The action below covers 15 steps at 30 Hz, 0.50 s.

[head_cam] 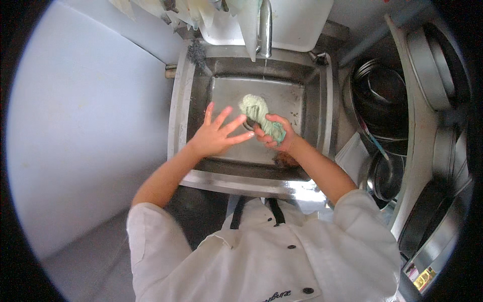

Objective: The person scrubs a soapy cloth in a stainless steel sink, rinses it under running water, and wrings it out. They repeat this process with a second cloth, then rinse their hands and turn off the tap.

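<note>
Over a stainless steel sink (230,151), my right hand (283,132) grips a bunched pale green cloth (253,105) near its lower end. The cloth's upper part sticks out of my fist, up and to the left. My left hand (222,130) is spread just left of the cloth, fingers apart and holding nothing; its fingers look wet. I cannot tell whether a fingertip touches the cloth. Above the basin's far edge is a metal faucet (266,30), with a thin stream of water below it. A brownish item (286,159) lies in the near right corner, partly hidden by my right wrist.
A dark scouring pad (196,54) sits on the sink's far left corner. Pastry bags (205,15) hang above the back, before a white plastic tray (294,26). Pots (379,98) and pans (432,68) crowd shelves at right. A pale wall (90,113) closes the left side.
</note>
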Motion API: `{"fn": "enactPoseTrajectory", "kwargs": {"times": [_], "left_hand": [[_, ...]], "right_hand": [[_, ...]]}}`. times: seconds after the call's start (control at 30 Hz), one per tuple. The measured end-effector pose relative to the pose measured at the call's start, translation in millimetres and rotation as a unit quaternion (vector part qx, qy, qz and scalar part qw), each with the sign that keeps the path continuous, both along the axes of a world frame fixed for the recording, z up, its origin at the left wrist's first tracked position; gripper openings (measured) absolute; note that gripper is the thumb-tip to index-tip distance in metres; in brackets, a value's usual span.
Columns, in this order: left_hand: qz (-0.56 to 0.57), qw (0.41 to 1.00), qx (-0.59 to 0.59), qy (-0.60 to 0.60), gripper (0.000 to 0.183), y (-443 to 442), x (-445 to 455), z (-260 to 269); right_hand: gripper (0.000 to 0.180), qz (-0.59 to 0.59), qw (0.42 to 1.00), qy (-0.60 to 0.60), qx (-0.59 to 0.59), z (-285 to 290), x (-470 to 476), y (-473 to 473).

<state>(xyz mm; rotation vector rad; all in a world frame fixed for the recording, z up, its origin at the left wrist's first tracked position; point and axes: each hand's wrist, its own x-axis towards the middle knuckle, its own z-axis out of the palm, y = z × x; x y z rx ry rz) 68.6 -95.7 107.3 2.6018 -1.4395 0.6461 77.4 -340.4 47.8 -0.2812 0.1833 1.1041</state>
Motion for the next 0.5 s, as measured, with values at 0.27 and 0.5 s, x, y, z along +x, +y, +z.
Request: {"fn": "enactPoseTrajectory", "kwargs": {"times": [0.27,0.5], "left_hand": [[-0.251,0.953,0.035,-0.169,0.023,-20,40,102],[-0.226,0.967,0.112,-0.030,0.026,-12,39,88]], "right_hand": [[0.038,0.231,0.899,-0.033,0.370,27,-15,63],[0.025,0.250,0.928,-0.275,0.012,60,0,55]]}}
